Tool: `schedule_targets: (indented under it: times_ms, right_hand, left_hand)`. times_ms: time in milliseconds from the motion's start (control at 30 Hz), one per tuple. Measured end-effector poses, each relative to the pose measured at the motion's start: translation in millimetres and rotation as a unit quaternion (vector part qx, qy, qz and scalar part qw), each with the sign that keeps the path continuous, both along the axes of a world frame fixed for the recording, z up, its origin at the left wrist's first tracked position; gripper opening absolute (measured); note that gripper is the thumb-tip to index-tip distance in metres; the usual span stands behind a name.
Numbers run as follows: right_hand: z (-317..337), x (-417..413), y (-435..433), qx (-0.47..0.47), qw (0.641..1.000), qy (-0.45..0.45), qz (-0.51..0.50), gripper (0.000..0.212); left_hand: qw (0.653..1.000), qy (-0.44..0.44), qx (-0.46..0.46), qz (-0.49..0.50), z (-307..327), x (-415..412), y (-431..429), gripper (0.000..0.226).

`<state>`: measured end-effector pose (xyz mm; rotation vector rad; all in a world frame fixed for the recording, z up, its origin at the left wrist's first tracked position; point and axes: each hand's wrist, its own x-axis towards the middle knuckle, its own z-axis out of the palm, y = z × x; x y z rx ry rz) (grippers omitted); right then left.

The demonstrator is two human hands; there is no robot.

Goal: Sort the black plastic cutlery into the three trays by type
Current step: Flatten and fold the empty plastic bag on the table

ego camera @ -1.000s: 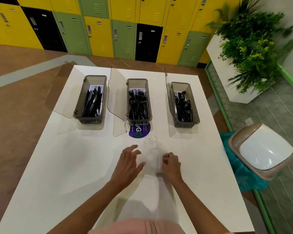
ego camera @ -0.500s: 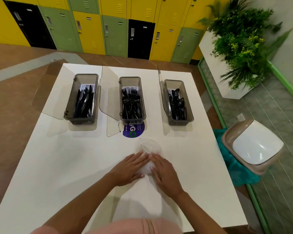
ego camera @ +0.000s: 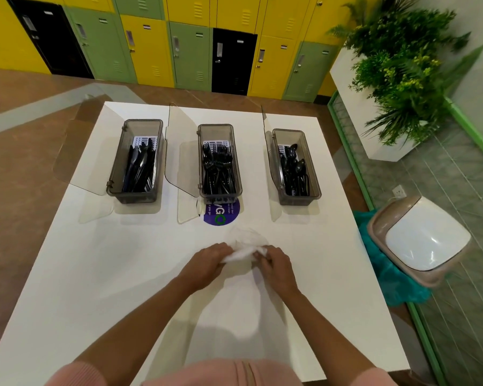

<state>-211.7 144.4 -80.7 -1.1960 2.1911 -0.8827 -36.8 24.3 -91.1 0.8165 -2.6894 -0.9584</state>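
Observation:
Three grey trays with open clear lids stand in a row at the far side of the white table (ego camera: 101, 274). Black knives fill the left tray (ego camera: 117, 165), black forks the middle tray (ego camera: 200, 162), and black spoons the right tray (ego camera: 314, 168). Nearer to me lies a clear plastic bag (ego camera: 245, 243), crumpled. My left hand (ego camera: 206, 264) grips its left part and my right hand (ego camera: 273, 264) grips its right part, fingers curled into the plastic. No loose cutlery shows on the table.
A round purple sticker (ego camera: 220, 214) lies on the table in front of the middle tray. Right of the table stand a swing-lid bin (ego camera: 421, 238) with a teal liner and a white planter (ego camera: 373, 129) with green plants. Yellow, green and black lockers (ego camera: 190, 51) line the far wall.
My hands lay flat on the clear bag half a second ago; now both have closed on it and bunched it up between them. The view has tilted slightly.

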Motion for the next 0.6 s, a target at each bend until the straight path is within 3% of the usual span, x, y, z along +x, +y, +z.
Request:
schedule_targets:
  times_ms: [67, 200, 367, 433, 500, 600]
  right_hand:
    - [5.3, 0.6, -11.2, 0.032, 0.998, -0.032, -0.043, 0.036]
    - [1.8, 4.7, -29.3, 0.084, 0.992, -0.003, -0.097, 0.036]
    - [-1.0, 15.5, -48.7, 0.148, 0.973, 0.094, -0.147, 0.058]
    - [-2.7, 17.3, -53.1, 0.184, 0.963, 0.144, -0.136, 0.061]
    - [-5.4, 18.3, -54.8, 0.194, 0.953, 0.192, -0.129, 0.060]
    - [-14.4, 19.3, -55.6, 0.181, 0.946, 0.235, -0.131, 0.056]
  left_hand:
    - [0.998, -0.017, 0.038, 0.054, 9.5, -14.1, -4.5, 0.012]
    - [0.985, -0.074, 0.079, 0.134, 6.5, -28.8, -13.2, 0.025]
    - [0.977, -0.147, 0.010, 0.155, 9.1, -42.1, -13.9, 0.036]
    - [0.976, -0.104, -0.003, 0.190, 10.2, -44.3, -4.9, 0.039]
    - [0.971, -0.061, -0.075, 0.217, 8.0, -49.1, 3.5, 0.043]
    - [0.965, -0.087, -0.128, 0.212, -1.2, -57.9, 6.6, 0.030]
